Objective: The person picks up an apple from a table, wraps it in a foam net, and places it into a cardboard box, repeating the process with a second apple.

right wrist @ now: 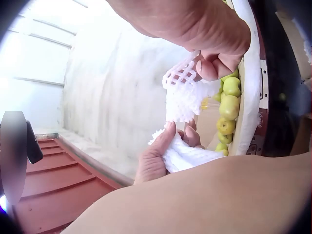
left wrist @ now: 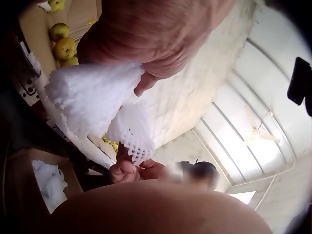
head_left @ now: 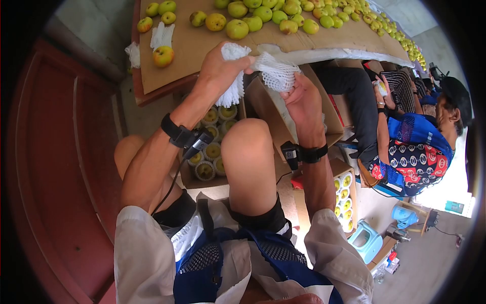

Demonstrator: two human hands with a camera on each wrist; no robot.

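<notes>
In the head view the left hand (head_left: 220, 66) grips a bunch of white foam nets (head_left: 234, 91), its thumb and fingertips pointing right. The right hand (head_left: 305, 99) pinches another white foam net (head_left: 277, 70), stretched between both hands above the knees. In the left wrist view, the bunch (left wrist: 90, 95) hangs under the left hand (left wrist: 156, 34), and the other net (left wrist: 134, 129) reaches down to the right hand's fingertips. From the right wrist, the net (right wrist: 183, 92) shows an open lattice near the right hand (right wrist: 204, 34); the left thumb and fingers touch its lower end.
Green and yellow apples (head_left: 237, 29) lie on a cardboard-covered table (head_left: 187, 55); one apple (head_left: 163, 56) sits near its left edge. Below are a box of netted apples (head_left: 204, 171) and an open carton (head_left: 263, 101). Another person (head_left: 415, 147) sits at right, holding an apple.
</notes>
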